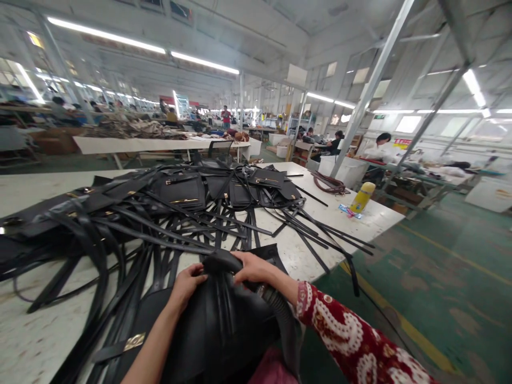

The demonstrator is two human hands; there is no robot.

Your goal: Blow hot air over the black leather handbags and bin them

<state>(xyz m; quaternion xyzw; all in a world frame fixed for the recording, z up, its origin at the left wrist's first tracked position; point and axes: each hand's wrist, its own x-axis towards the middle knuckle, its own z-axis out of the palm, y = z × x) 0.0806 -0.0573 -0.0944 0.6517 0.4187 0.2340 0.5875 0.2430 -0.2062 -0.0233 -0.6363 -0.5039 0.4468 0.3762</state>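
Observation:
A large black leather piece (212, 325) lies over the near table edge, in front of my body. My right hand (252, 268) is wrapped round a black nozzle-like end (224, 262), from which a ribbed grey hose (282, 314) runs down past my right wrist. At the left of that end, my left hand (191, 281) rests on the black leather with its fingers curled; whether it pinches the leather is hard to tell. Beyond both hands, black straps (216, 229) spread out from a pile of black bags (182, 189) with gold fittings.
The white table (372, 213) ends at the right above a green floor. On it stand a yellow bottle (362, 196) beside a small packet and a coil of brown straps (328, 183). Farther back are other work tables and people.

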